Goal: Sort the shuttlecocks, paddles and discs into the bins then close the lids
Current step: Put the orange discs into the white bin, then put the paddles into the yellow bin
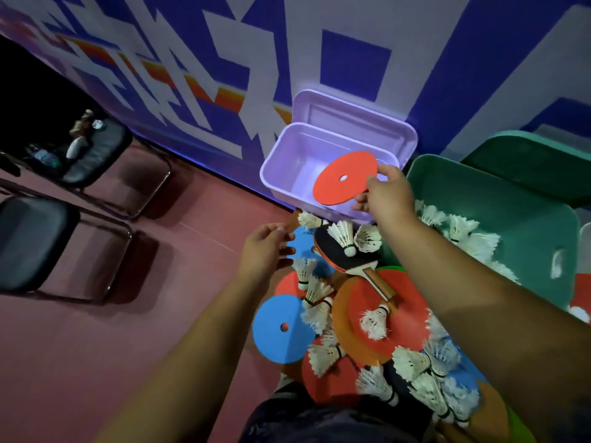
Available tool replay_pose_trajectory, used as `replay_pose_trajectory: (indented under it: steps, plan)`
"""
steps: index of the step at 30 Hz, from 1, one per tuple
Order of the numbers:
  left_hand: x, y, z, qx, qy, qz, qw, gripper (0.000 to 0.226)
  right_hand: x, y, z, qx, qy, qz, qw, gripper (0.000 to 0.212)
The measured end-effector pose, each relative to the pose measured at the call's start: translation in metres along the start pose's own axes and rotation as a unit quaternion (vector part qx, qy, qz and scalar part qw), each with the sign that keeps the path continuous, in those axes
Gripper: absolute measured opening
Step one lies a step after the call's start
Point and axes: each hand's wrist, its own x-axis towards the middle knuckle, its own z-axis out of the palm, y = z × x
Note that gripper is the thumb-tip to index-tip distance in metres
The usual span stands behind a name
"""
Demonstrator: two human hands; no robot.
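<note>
My right hand [385, 195] pinches the edge of a red disc [343, 179] and holds it flat over the open purple bin [281, 148], whose lid leans back against the wall. My left hand [263, 249] hovers with loosely spread fingers over the left side of the pile, holding nothing. The pile on the floor mixes red, orange and blue discs, such as a blue disc [283, 327], several white shuttlecocks [343, 236], and a black paddle [347, 255] with a wooden handle. The green bin [524, 219] on the right holds several shuttlecocks.
Two black folding chairs [35, 241] stand on the red floor to the left. A patterned blue and white wall [351, 43] runs behind the bins. A clear bin [585, 238] edge shows at the far right. My knee is at the bottom.
</note>
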Motion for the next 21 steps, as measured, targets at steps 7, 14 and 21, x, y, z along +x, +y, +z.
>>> replay_pose_trajectory:
  steps: [7, 14, 21]
  plan:
    - [0.021, -0.009, -0.028, -0.003, 0.021, -0.023, 1.0, 0.021, 0.034, 0.0, 0.04, 0.019, 0.005, 0.05, 0.999, 0.034]
    - [0.03, -0.016, -0.029, 0.005, 0.019, -0.03, 0.999, 0.022, 0.033, 0.002, 0.037, -0.016, -0.028, 0.104, 0.994, 0.045]
    - [0.015, -0.02, 0.001, 0.017, -0.007, -0.034, 0.999, 0.019, -0.016, 0.011, 0.009, -0.032, -0.074, 0.051, 0.995, 0.015]
